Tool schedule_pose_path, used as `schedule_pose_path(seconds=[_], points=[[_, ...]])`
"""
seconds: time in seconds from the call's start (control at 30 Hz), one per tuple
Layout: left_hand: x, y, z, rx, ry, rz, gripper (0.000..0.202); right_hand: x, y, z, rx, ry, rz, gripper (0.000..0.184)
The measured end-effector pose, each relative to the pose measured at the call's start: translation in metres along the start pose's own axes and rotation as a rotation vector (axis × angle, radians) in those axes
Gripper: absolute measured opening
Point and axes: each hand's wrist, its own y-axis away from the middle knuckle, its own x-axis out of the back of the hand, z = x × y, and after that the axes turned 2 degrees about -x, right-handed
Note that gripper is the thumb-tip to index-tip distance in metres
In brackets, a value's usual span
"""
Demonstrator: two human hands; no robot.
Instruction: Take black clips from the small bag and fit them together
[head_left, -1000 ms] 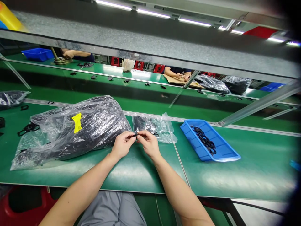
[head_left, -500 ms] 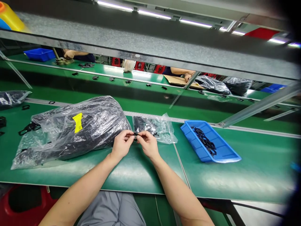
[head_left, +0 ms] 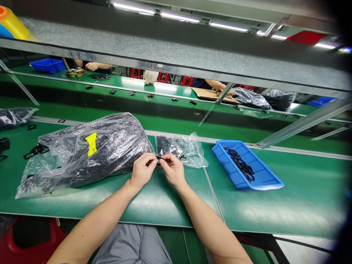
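Note:
Both my hands meet above the green table (head_left: pixel 165 201), pinching one small black plastic part (head_left: pixel 158 158) between them. My left hand (head_left: pixel 142 171) grips its left end with curled fingers. My right hand (head_left: pixel 172 169) pinches its right end. Just behind my left hand lies a large clear plastic bag (head_left: pixel 88 150) full of black parts, with a yellow label. A smaller clear bag (head_left: pixel 183 148) of black parts lies behind my right hand.
A blue tray (head_left: pixel 261 176) holding several black parts sits to the right. Loose black parts (head_left: pixel 35 149) and another bag (head_left: pixel 13 115) lie at the far left. Beyond a green conveyor with small black parts (head_left: pixel 150 95), other people's hands (head_left: pixel 92 66) work at the far bench.
My hands stay together on the small black part, with only slight finger shifts. The people at the far bench moved their hands a little.

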Motion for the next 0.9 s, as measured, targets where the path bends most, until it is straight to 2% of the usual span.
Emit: schedule_pose_path(seconds=[0.3,0.53,0.77,0.9], points=[[-0.001,0.0037,-0.0024,0.001,-0.004,0.038,0.01,-0.0003,0.0027,-0.0037,0.063,0.06,0.012,0.014],[-0.0008,0.0022,-0.0025,-0.004,-0.023,0.005,0.01,0.0004,0.0021,-0.0045,0.14,0.115,0.013,0.01],[-0.0014,-0.0009,-0.007,0.119,0.035,-0.051,0.008,0.0001,0.0012,-0.0002,0.13,0.106,-0.008,0.011],[-0.0021,-0.0025,-0.0083,0.256,0.134,-0.039,0.01,-0.0008,0.0016,-0.0008,0.122,0.052,-0.025,0.011]])
